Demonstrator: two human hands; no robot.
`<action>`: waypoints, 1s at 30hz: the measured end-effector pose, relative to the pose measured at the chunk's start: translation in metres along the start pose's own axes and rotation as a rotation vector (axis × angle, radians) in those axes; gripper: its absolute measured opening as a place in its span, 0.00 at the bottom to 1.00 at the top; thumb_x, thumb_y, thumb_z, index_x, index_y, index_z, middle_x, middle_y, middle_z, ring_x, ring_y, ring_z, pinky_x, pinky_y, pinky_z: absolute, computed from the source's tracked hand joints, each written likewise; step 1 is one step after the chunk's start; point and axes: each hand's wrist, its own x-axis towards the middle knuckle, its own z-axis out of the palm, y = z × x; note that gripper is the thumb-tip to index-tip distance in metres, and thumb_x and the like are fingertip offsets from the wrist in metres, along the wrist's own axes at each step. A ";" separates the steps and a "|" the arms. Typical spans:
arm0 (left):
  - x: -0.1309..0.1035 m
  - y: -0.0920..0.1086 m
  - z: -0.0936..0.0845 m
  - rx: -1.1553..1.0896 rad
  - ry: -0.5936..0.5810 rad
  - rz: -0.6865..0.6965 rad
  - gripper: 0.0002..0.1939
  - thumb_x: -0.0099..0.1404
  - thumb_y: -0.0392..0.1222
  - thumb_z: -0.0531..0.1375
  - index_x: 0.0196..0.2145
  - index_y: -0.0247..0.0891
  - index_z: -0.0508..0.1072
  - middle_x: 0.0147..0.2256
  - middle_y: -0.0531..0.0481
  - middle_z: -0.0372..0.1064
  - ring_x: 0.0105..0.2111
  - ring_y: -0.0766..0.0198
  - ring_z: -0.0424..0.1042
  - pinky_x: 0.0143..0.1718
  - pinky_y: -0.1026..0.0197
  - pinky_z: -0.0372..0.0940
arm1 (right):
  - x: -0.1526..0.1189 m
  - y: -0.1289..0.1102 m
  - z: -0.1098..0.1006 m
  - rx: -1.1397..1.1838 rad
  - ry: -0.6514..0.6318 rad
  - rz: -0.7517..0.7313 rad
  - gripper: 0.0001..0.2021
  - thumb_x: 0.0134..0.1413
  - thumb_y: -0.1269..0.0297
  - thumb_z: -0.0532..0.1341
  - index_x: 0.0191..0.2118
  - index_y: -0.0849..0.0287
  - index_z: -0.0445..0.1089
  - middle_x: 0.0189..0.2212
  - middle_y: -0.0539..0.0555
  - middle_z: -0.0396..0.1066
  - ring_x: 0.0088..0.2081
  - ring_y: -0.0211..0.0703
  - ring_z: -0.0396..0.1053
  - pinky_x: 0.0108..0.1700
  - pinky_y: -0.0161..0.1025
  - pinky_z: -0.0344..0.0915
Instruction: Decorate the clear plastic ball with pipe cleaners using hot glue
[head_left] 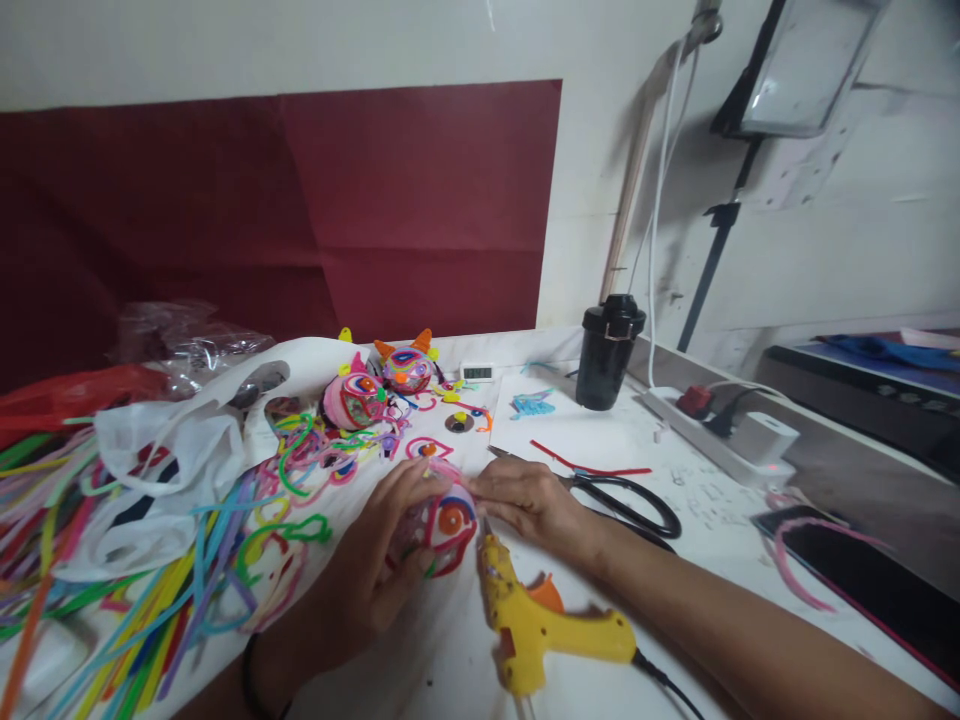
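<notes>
A round pink ornament with pipe-cleaner outlines and an orange-centred eye is gripped by my left hand, its fingers wrapped over the top and the thumb across the front. My right hand presses its closed fingertips against the ornament's upper right side; whatever they pinch there is hidden. Just below those fingertips lies a yellow hot glue gun on its side, nozzle toward the ornament. Black-handled scissors rest behind my right wrist, with a red pipe cleaner beyond them.
Colourful pipe cleaners and a white plastic bag crowd the left side. Two decorated animal-like balls stand at the back near a small digital display. A black cup, a power strip and a phone are at right.
</notes>
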 end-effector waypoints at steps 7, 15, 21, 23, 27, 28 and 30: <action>0.000 0.001 0.000 -0.010 0.015 0.006 0.37 0.71 0.38 0.54 0.69 0.51 0.38 0.65 0.43 0.57 0.66 0.49 0.55 0.66 0.41 0.51 | 0.000 0.000 0.000 -0.015 0.009 -0.015 0.15 0.66 0.59 0.57 0.50 0.60 0.75 0.31 0.58 0.75 0.33 0.42 0.72 0.35 0.35 0.68; 0.000 0.000 0.000 -0.006 0.017 0.013 0.37 0.71 0.37 0.54 0.70 0.51 0.38 0.65 0.43 0.57 0.66 0.49 0.55 0.66 0.40 0.50 | 0.000 -0.001 -0.001 -0.018 0.004 -0.014 0.16 0.66 0.58 0.56 0.51 0.60 0.75 0.31 0.58 0.75 0.33 0.42 0.72 0.35 0.36 0.68; 0.001 -0.002 0.001 -0.040 0.016 0.000 0.37 0.71 0.37 0.54 0.70 0.51 0.39 0.64 0.43 0.59 0.65 0.48 0.57 0.66 0.40 0.51 | 0.001 -0.002 -0.003 -0.022 -0.014 -0.006 0.15 0.66 0.59 0.57 0.51 0.60 0.74 0.32 0.58 0.75 0.34 0.42 0.72 0.36 0.36 0.68; 0.001 -0.002 0.001 -0.055 0.015 0.001 0.37 0.71 0.37 0.54 0.69 0.52 0.38 0.65 0.43 0.58 0.65 0.48 0.57 0.66 0.40 0.51 | 0.001 -0.002 -0.003 -0.023 -0.008 -0.016 0.15 0.66 0.59 0.57 0.51 0.60 0.75 0.32 0.58 0.75 0.34 0.42 0.71 0.36 0.36 0.68; 0.000 -0.002 0.001 -0.060 0.009 0.006 0.38 0.71 0.37 0.54 0.69 0.53 0.37 0.65 0.44 0.56 0.65 0.48 0.56 0.66 0.39 0.50 | 0.002 -0.003 -0.004 -0.020 -0.020 -0.014 0.15 0.66 0.60 0.57 0.51 0.61 0.75 0.31 0.58 0.75 0.33 0.42 0.71 0.35 0.36 0.68; 0.000 -0.002 0.001 -0.056 0.007 0.006 0.38 0.71 0.37 0.54 0.69 0.53 0.37 0.65 0.43 0.56 0.65 0.48 0.55 0.66 0.39 0.50 | 0.002 -0.003 -0.004 -0.017 -0.027 -0.009 0.15 0.66 0.60 0.57 0.51 0.61 0.74 0.31 0.58 0.75 0.33 0.42 0.71 0.35 0.36 0.68; 0.000 -0.002 0.001 -0.049 0.014 0.015 0.37 0.71 0.37 0.54 0.69 0.52 0.37 0.66 0.43 0.56 0.65 0.48 0.55 0.66 0.38 0.50 | 0.003 -0.003 -0.005 -0.008 -0.039 0.002 0.15 0.66 0.60 0.57 0.52 0.61 0.74 0.31 0.58 0.75 0.34 0.42 0.71 0.36 0.36 0.68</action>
